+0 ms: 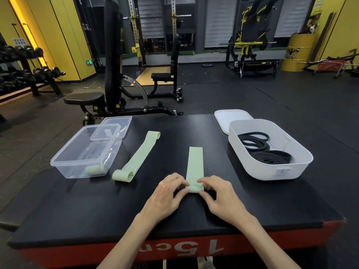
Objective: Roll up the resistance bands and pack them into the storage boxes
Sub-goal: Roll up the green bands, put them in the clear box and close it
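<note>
While both of my grips sit low on the black table (97, 210), close in front of me, they pinch the near end of a pale green band (194, 164) from either side. The left grip (167, 193) has thumb and fingertips curled onto the left edge of the small roll started there, and the right grip (217, 195) does the same on the right edge. That band lies flat on the table, its long axis running straight away from me, with the rolled end at my fingers and the free end pointing toward the far edge.

Just to the left lies a second green band (138, 156). It is flat too, but slanted: its near end curls into a loose loop at the lower left, and its far end points up and to the right. Left of it stands an open clear box (68, 171) with a rolled green band (95, 169) lying against its near wall. A clear lid (105, 131) rests across the box's far corner.

Well apart on the right, a white box (272, 171) holds coiled black bands (270, 157). A white lid (229, 117) lies flat just behind it. Beyond the table a weight bench (108, 74) stands on the dark gym floor.
</note>
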Available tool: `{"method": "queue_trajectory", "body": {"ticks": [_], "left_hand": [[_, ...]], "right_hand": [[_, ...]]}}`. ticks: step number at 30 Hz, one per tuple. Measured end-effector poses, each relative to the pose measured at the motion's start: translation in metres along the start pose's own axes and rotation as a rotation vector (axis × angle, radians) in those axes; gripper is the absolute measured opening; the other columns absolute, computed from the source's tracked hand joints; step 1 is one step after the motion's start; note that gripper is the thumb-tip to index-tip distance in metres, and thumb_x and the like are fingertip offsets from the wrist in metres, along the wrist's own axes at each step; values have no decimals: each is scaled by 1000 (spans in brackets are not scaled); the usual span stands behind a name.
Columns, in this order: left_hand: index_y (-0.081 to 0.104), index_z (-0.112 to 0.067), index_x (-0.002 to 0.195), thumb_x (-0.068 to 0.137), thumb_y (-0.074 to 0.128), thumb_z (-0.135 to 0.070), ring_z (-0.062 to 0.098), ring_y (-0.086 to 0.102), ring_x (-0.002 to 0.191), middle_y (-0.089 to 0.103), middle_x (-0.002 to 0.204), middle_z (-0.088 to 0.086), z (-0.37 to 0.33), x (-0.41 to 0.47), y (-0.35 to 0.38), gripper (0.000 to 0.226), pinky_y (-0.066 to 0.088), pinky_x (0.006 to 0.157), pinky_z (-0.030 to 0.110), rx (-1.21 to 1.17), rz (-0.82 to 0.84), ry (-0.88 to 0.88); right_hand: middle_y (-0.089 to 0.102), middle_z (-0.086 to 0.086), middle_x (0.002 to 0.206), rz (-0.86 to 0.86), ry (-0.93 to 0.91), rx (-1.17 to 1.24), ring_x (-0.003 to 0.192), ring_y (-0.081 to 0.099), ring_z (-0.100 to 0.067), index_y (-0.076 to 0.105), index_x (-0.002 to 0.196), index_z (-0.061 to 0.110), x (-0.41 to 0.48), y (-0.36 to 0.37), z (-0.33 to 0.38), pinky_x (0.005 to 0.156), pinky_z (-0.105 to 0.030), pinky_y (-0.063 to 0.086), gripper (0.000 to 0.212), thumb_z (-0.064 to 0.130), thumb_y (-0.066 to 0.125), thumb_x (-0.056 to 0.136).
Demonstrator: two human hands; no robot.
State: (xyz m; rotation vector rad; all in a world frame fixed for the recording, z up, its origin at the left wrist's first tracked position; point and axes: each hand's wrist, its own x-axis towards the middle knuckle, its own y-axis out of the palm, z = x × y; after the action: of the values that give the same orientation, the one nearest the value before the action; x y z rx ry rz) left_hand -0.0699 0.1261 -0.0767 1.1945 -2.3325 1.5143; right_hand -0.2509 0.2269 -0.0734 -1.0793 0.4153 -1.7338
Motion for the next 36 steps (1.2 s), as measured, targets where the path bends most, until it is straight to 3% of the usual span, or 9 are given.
{"method": "queue_trajectory", "body": {"ticks": [4,9,14,18,23,28,36], "left_hand": [[64,-23,98,92,53,-37,3,51,80,57,88,-15,1,0,1,19,47,77,25,20,0,-7],[65,-23,99,92,53,-38,4,51,80,57,88,-15,-1,0,1,21,48,77,26,20,-9,-8],[66,-22,107,88,56,-43,2,50,82,57,97,-14,1,-1,1,30,46,80,21,10,31,-25],[67,-20,108,91,61,-32,-4,48,83,54,97,-14,3,0,2,21,42,80,15,5,16,-53],[67,-18,104,91,59,-31,-7,46,87,57,97,-14,3,2,2,19,39,81,13,2,37,-44],[68,-17,101,91,45,-48,-6,46,87,56,94,-14,1,-3,0,40,39,80,13,24,50,-21],[64,-21,108,91,59,-38,3,51,82,54,97,-14,-2,-3,-3,25,44,78,16,-8,21,3]], "right_hand": [[54,18,82,-27,-16,4,78,52,2,71,95,21,1,-1,0,73,-18,46,14,20,68,82],[60,11,90,-33,4,-9,86,57,-2,74,97,19,0,2,-3,79,-20,48,19,26,68,80],[62,9,91,-33,5,-35,86,59,-7,74,100,16,1,3,-4,79,-24,50,18,17,71,82],[62,8,90,-32,-3,-48,85,59,-9,74,101,15,1,3,-4,78,-27,50,18,15,70,84],[61,8,91,-25,-8,-49,86,58,-8,74,101,15,0,2,-3,78,-24,49,17,15,69,85],[61,9,90,6,-24,-42,85,57,-5,74,99,16,-3,-1,-1,77,-22,48,16,19,65,87],[60,11,87,25,-1,-13,80,54,-1,75,99,17,-1,-3,0,76,-11,41,17,20,64,86]]}}
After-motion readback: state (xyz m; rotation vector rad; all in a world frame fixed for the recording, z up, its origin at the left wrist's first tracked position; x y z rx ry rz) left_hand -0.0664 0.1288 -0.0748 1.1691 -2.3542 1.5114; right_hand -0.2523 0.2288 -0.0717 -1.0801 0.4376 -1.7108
